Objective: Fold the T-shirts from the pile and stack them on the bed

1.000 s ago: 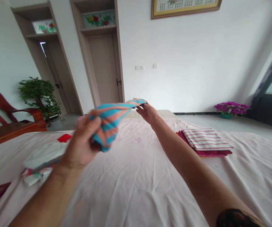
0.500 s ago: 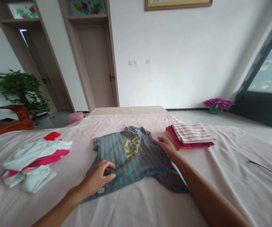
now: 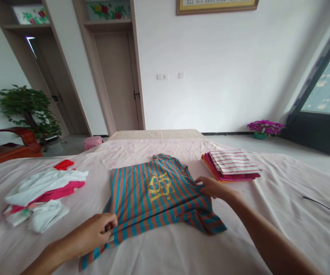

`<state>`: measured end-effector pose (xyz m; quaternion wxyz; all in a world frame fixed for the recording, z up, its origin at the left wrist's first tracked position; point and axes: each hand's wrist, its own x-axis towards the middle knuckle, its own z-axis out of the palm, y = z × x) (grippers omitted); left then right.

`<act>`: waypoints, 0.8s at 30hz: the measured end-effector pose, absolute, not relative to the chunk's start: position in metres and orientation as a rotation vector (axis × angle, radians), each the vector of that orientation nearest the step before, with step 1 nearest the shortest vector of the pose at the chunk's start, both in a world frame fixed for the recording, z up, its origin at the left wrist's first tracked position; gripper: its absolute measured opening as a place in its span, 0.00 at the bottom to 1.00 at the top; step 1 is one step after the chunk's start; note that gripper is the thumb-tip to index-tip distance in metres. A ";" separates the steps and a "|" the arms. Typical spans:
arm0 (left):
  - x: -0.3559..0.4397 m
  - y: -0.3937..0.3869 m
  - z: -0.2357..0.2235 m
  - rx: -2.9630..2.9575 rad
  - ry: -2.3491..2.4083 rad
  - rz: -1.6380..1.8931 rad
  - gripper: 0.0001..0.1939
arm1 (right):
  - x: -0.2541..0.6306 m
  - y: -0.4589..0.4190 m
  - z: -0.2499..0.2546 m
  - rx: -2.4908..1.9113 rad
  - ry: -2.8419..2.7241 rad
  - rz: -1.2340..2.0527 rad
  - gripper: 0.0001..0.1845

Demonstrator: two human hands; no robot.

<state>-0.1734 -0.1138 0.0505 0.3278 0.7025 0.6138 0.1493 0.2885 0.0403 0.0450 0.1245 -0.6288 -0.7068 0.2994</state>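
Observation:
A striped T-shirt (image 3: 142,198) in teal and brown, with yellow lettering on its front, lies sideways on the pale bedsheet (image 3: 159,248). Its collar points right and its hem left. My left hand (image 3: 103,227) is closed on the shirt near the lower hem, with the fingers pinching the cloth. At the collar and shoulder, my right hand (image 3: 209,186) pinches the fabric between thumb and fingers. One sleeve spreads toward me at the lower right; the other lies at the far side.
Folded clothes (image 3: 232,164) are stacked right of the shirt, a red-striped white one on top. Crumpled white and pink clothes (image 3: 44,194) lie to the left. Dark thin-framed glasses (image 3: 325,208) rest at the far right. A pink stool (image 3: 93,142) stands beyond the bed.
My left hand has moved left and toward me and closed on the hem, drawing it outward. My right hand has closed on the collar area. The shirt's front looks more stretched.

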 end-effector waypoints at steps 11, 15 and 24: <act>-0.240 0.044 0.048 1.639 2.392 0.618 0.25 | 0.251 0.122 0.063 -2.009 -2.073 0.265 0.17; -0.234 0.078 0.034 1.463 2.577 0.578 0.31 | 0.218 0.150 0.064 -2.094 -2.008 0.211 0.21; -0.247 0.100 0.020 1.502 2.552 0.808 0.18 | 0.198 0.169 0.039 -2.010 -2.094 0.226 0.17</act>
